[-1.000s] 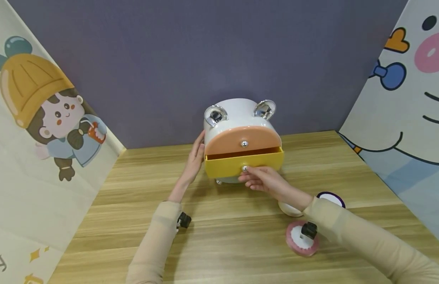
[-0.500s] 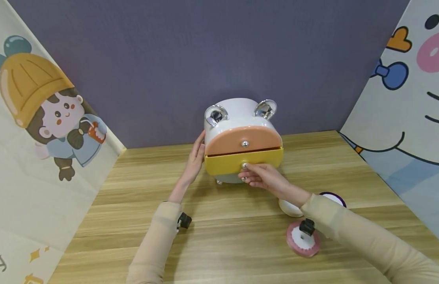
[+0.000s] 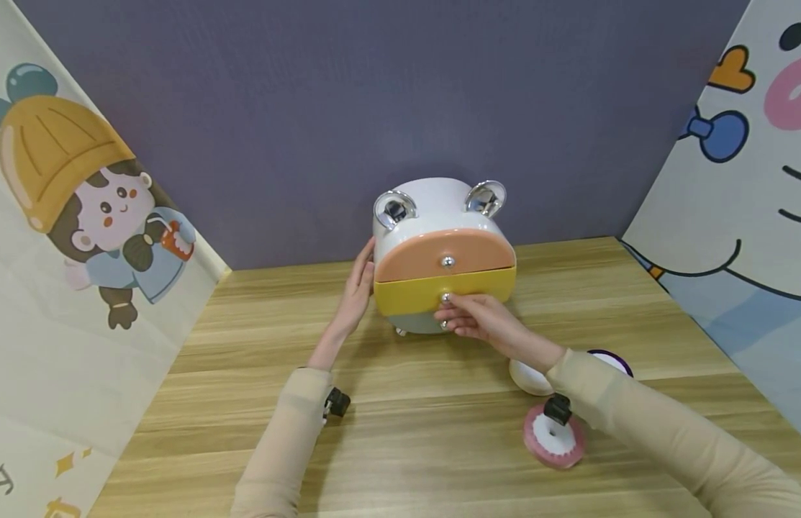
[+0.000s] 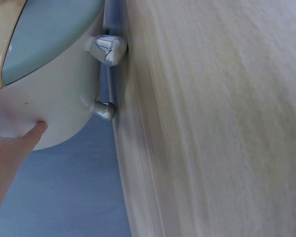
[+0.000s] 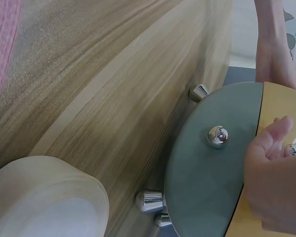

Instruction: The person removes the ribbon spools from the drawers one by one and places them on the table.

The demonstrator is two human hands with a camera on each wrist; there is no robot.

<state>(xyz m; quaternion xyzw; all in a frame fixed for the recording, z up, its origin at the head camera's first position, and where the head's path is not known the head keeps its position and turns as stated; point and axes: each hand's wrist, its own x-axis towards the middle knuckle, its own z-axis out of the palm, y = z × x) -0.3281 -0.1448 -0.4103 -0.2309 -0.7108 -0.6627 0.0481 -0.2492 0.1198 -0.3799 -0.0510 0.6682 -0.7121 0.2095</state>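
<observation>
A small white drawer box (image 3: 432,198) with two silver ears stands near the back wall. Its front has an orange drawer (image 3: 413,262), a yellow drawer (image 3: 406,293) and a grey-green drawer (image 5: 202,173), each flush with the box. My right hand (image 3: 481,320) pinches the silver knob (image 3: 446,297) of the yellow drawer between thumb and finger. Against the box's left side rests my left hand (image 3: 356,288), fingers straight; in the left wrist view a fingertip touches the white wall (image 4: 59,103). Short silver feet (image 4: 108,49) hold the box up.
To the right on the wooden table (image 3: 406,446) lie a pink and white round item (image 3: 554,437) and a cream bowl-like item (image 5: 49,197). A dark-rimmed white dish (image 3: 612,360) is partly hidden behind the right sleeve. A grey-blue wall (image 3: 296,144) closes off the back.
The yellow drawer has slid back into the box, and its gap is gone. My right hand moved slightly away from me with the knob. The left hand stayed in place.
</observation>
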